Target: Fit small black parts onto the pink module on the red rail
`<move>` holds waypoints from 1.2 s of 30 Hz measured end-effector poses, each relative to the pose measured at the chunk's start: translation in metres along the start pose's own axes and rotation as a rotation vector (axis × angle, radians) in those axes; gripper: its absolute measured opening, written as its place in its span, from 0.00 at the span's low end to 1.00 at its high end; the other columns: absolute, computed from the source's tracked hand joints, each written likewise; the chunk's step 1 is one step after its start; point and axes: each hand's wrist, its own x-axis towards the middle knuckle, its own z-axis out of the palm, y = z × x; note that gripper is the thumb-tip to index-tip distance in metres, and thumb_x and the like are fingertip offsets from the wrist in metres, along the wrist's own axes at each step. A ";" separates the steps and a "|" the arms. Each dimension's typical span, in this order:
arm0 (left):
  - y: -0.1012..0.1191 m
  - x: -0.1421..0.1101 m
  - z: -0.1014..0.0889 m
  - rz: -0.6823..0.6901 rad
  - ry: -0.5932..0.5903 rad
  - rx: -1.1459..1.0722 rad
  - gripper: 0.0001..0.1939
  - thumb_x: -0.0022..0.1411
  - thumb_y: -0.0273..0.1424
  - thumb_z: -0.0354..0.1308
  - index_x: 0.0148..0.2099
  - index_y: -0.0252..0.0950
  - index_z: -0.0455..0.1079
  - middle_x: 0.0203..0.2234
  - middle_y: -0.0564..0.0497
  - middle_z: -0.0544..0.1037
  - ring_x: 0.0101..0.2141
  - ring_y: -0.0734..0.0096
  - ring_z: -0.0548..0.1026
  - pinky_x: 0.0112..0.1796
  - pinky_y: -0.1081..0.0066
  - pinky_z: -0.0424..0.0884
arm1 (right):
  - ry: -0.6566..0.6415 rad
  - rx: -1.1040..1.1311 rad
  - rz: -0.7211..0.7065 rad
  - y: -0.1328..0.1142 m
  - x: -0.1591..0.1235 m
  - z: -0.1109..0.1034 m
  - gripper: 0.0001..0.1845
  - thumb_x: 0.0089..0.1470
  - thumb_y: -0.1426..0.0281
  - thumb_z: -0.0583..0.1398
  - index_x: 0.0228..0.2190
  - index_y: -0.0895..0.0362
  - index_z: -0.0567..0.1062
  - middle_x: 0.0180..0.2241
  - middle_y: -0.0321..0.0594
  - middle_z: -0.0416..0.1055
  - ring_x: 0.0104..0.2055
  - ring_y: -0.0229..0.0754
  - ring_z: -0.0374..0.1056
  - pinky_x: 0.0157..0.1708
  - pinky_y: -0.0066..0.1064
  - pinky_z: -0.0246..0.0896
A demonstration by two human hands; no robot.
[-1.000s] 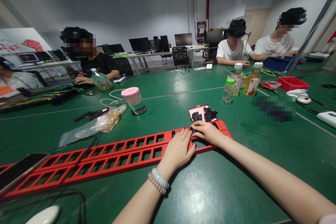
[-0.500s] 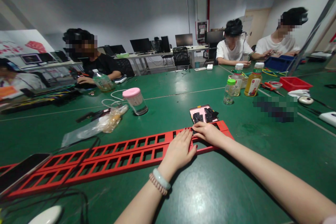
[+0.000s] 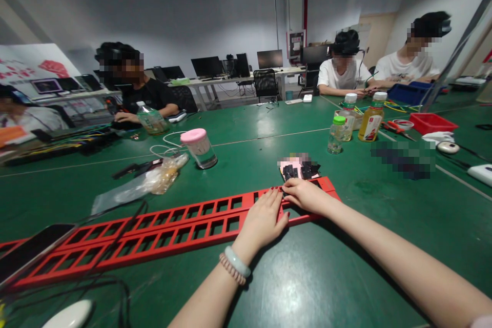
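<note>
A long red frame with two rows of rectangular openings lies across the green table in front of me. My left hand rests flat on it near its right end, fingers stretched out and thumb apart. Beside those fingertips, my right hand is closed in a pinch over an opening in the far row. Whatever those fingers hold is hidden, though something dark shows by them. Just beyond the frame, several small black parts lie on a pink-lined tray, partly blurred.
A pink-lidded jar, a plastic bag and cables lie beyond the frame. A phone rests over its left end. Bottles, pliers and a red bin stand right. People sit around the table.
My hands and the red frame stay almost in place. Across the table, the people's heads and hands have shifted slightly.
</note>
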 end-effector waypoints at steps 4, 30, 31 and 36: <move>0.000 0.000 -0.001 -0.001 -0.020 0.000 0.28 0.63 0.39 0.45 0.60 0.28 0.58 0.58 0.39 0.62 0.58 0.59 0.59 0.58 0.59 0.55 | -0.005 -0.022 -0.006 -0.001 -0.001 -0.001 0.14 0.58 0.70 0.53 0.40 0.63 0.76 0.40 0.50 0.69 0.41 0.44 0.67 0.44 0.34 0.65; 0.001 -0.003 -0.006 -0.013 -0.026 0.049 0.27 0.63 0.39 0.45 0.60 0.28 0.60 0.58 0.40 0.61 0.58 0.59 0.59 0.58 0.59 0.57 | 0.380 0.063 0.282 0.055 0.013 0.003 0.14 0.43 0.72 0.65 0.36 0.58 0.76 0.38 0.45 0.73 0.45 0.48 0.63 0.49 0.42 0.57; 0.001 -0.002 -0.006 -0.013 -0.026 0.048 0.27 0.63 0.39 0.46 0.60 0.28 0.60 0.58 0.39 0.61 0.58 0.59 0.59 0.58 0.59 0.57 | 0.353 0.061 0.292 0.056 0.012 0.003 0.15 0.43 0.71 0.65 0.37 0.58 0.76 0.38 0.45 0.73 0.46 0.48 0.63 0.50 0.42 0.56; 0.002 -0.001 -0.007 -0.012 -0.025 0.045 0.27 0.63 0.38 0.46 0.59 0.27 0.60 0.58 0.39 0.62 0.58 0.59 0.59 0.58 0.60 0.57 | 0.255 0.065 0.394 0.060 0.012 0.006 0.20 0.43 0.70 0.65 0.41 0.61 0.75 0.42 0.48 0.73 0.48 0.49 0.64 0.50 0.40 0.57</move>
